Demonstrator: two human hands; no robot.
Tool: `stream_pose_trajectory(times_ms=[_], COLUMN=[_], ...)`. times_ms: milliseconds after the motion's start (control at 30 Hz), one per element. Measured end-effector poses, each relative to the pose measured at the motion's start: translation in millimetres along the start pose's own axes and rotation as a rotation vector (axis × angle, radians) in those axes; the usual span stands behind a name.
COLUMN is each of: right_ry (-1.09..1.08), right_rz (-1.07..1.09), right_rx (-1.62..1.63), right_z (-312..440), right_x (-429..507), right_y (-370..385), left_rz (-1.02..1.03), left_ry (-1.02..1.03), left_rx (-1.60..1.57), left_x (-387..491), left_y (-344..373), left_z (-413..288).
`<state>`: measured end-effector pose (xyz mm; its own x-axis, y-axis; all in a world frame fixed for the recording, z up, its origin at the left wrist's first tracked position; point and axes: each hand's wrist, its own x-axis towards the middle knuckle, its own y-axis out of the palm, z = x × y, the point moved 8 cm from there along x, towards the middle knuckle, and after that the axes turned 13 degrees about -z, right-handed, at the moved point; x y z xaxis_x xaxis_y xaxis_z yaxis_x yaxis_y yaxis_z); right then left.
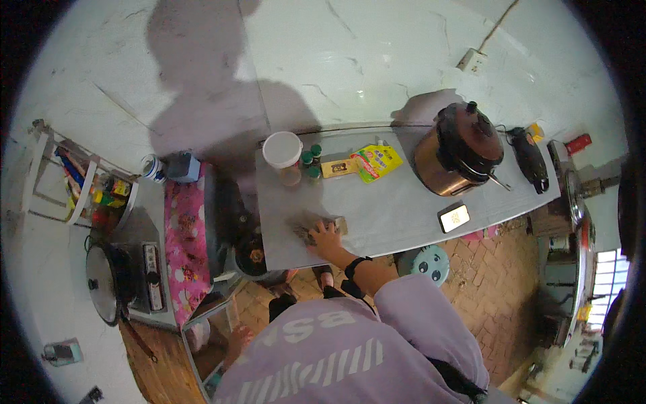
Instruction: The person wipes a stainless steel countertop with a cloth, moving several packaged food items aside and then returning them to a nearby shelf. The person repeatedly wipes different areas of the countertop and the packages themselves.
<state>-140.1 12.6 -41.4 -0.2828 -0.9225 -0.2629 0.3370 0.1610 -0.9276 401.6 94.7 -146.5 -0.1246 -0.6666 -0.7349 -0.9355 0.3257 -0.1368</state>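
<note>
My right hand (pixel 327 240) is spread on what looks like a brown-grey cloth (pixel 342 225), pressed on the left front of a grey-topped table (pixel 383 214). The cloth's left part is blurred under my fingers. Lower down, beside my body, my left hand (pixel 242 337) hangs near the open-fronted side of a cabinet; its fingers are unclear. Behind the cloth stand a white plastic tub (pixel 282 149) and several green-capped bottles (pixel 314 160). To their right lie a yellow-brown packet (pixel 339 168) and a yellow spouted pouch (pixel 378 161).
An electric pressure cooker (pixel 459 151) and a lit phone (pixel 454 218) stand and lie on the table's right side. A lidded wok (pixel 103 285) sits left, its handle sticking out. Below the table's front edge is a blue-green stool (pixel 430 265) with a cartoon face.
</note>
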Motion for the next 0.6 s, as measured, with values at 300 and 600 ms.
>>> stream_pose_trajectory(times_ms=[300,600], right_ry=[-0.054,0.467], right_rz=[0.079,0.084], right_rx=[-0.091,0.244], right_z=[-12.1,-95.9], right_x=[20.9,-3.0], right_y=[21.8,-20.6], left_rz=[-0.091,-0.144], left_ry=[0.111,0.189], left_rx=[-0.021,0.53], left_x=[-12.3,-1.1], left_y=[-1.5,28.4], left_z=[-18.4,-112.0])
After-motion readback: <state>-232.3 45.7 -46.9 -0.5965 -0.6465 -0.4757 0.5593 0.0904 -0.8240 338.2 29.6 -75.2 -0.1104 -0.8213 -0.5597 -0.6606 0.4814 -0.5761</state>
